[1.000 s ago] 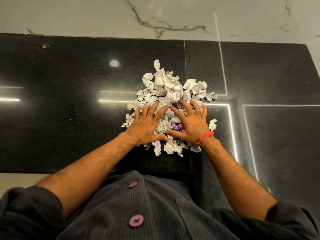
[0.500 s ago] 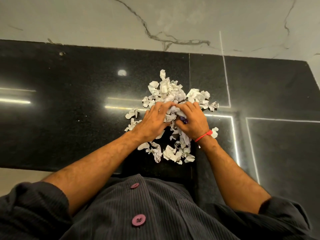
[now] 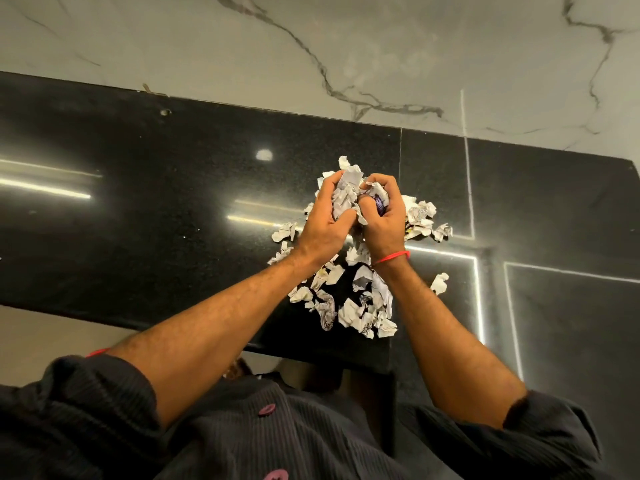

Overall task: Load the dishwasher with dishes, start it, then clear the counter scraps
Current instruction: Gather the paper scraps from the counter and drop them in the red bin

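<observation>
A heap of crumpled white paper scraps (image 3: 349,306) lies on the black stone counter (image 3: 156,202). My left hand (image 3: 322,223) and my right hand (image 3: 384,220) are lifted together above the heap, fingers curled round a bundle of the scraps (image 3: 346,195). A small purple scrap (image 3: 380,204) shows between my right fingers. A red thread circles my right wrist. Loose scraps remain on the counter beneath and to both sides of my hands.
A marble wall (image 3: 346,46) rises behind the counter. The counter's front edge (image 3: 138,323) runs just ahead of my dark shirt. Bright light strips reflect on the polished stone left and right of the heap.
My hands went from lying flat on the heap to curling round a bundle of scraps and lifting it off the counter. The heap below is thinner and more scattered.
</observation>
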The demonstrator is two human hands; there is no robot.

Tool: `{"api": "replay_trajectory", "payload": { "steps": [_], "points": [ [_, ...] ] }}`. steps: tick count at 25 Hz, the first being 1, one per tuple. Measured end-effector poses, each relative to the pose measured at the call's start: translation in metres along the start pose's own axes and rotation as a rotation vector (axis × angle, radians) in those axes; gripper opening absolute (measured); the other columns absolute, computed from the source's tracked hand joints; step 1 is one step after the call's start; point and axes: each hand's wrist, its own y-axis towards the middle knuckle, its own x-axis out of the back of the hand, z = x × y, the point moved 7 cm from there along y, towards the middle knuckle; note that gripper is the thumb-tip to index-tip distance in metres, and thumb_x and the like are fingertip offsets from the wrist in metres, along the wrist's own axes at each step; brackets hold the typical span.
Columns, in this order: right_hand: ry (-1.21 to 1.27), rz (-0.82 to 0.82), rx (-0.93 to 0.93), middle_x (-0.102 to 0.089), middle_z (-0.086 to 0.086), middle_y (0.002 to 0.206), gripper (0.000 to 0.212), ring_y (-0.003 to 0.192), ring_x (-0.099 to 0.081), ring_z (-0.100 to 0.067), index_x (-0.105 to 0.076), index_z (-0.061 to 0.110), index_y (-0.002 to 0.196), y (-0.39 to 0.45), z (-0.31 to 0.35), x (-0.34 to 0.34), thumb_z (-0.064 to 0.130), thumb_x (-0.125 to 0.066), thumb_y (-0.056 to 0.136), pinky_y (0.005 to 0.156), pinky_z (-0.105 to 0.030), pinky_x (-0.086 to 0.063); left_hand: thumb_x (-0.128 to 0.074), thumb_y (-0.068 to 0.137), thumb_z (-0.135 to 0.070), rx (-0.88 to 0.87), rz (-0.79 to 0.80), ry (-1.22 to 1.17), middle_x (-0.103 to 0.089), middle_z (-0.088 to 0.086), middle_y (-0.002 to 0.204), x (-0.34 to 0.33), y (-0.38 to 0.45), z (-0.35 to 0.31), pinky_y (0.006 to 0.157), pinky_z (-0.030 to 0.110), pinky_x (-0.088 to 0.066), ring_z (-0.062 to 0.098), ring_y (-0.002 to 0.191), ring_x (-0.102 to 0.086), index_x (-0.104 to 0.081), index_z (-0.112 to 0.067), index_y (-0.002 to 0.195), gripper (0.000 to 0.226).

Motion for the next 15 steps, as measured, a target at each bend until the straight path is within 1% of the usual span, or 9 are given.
{"api": "replay_trajectory", "payload": {
  "steps": [2,3,5,7,10,12,15],
  "points": [
    [0.031,-0.04,0.0,-0.053,-0.001,0.078,0.021,0.065,-0.046,-0.013,-0.055,0.012,0.095,-0.004,0.005,-0.013,-0.006,-0.05,0.085,0.058,-0.028,-0.042,-0.049,0.09,-0.007,-0.014,-0.048,-0.038,-0.062,0.008,0.113,0.009,-0.003,-0.002,0.085,0.05,-0.057,0.023,0.095,-0.062,-0.043,-0.029,0.137,0.053],
    [0.039,-0.045,0.004,-0.052,-0.001,0.078,0.02,0.065,-0.046,-0.014,-0.055,0.012,0.094,-0.006,0.008,-0.02,-0.005,-0.05,0.085,0.059,-0.028,-0.042,-0.049,0.091,-0.008,-0.022,-0.065,-0.057,-0.062,0.008,0.116,0.016,-0.006,-0.004,0.088,0.054,-0.056,0.029,0.1,-0.062,-0.044,-0.033,0.136,0.052],
    [0.042,-0.037,0.009,-0.053,-0.001,0.078,0.017,0.065,-0.048,-0.013,-0.055,0.01,0.095,-0.011,0.013,-0.038,-0.004,-0.05,0.086,0.059,-0.026,-0.044,-0.049,0.091,-0.009,-0.024,-0.077,-0.092,-0.061,0.01,0.121,0.032,-0.011,-0.006,0.092,0.058,-0.054,0.036,0.109,-0.06,-0.045,-0.04,0.133,0.052],
    [0.021,-0.011,0.022,-0.054,-0.002,0.079,0.015,0.066,-0.051,-0.012,-0.055,0.007,0.097,-0.017,0.018,-0.062,-0.002,-0.051,0.086,0.06,-0.026,-0.047,-0.049,0.092,-0.009,-0.016,-0.079,-0.111,-0.061,0.014,0.122,0.056,-0.018,-0.008,0.091,0.058,-0.055,0.038,0.11,-0.06,-0.045,-0.041,0.133,0.052],
    [0.005,0.036,0.051,-0.056,0.0,0.082,0.014,0.07,-0.056,-0.009,-0.055,0.006,0.097,-0.033,0.027,-0.121,-0.001,-0.051,0.086,0.063,-0.025,-0.05,-0.049,0.097,-0.007,-0.007,-0.123,-0.131,-0.06,0.009,0.121,0.115,-0.035,-0.008,0.09,0.051,-0.059,0.031,0.111,-0.063,-0.041,-0.032,0.14,0.05],
    [0.001,0.082,0.061,-0.057,0.002,0.082,0.013,0.071,-0.058,-0.008,-0.055,0.007,0.096,-0.051,0.031,-0.173,0.0,-0.051,0.086,0.063,-0.024,-0.051,-0.048,0.1,-0.005,0.001,-0.182,-0.14,-0.061,0.006,0.121,0.165,-0.053,-0.006,0.09,0.047,-0.06,0.027,0.112,-0.064,-0.04,-0.028,0.141,0.048],
    [-0.002,0.126,0.078,-0.058,0.007,0.081,0.012,0.072,-0.059,-0.009,-0.056,0.011,0.093,-0.083,0.036,-0.25,0.003,-0.052,0.085,0.065,-0.025,-0.052,-0.049,0.101,-0.008,0.01,-0.289,-0.175,-0.063,0.004,0.121,0.237,-0.089,0.0,0.092,0.044,-0.059,0.022,0.111,-0.066,-0.043,-0.027,0.142,0.046]
  ]
}}
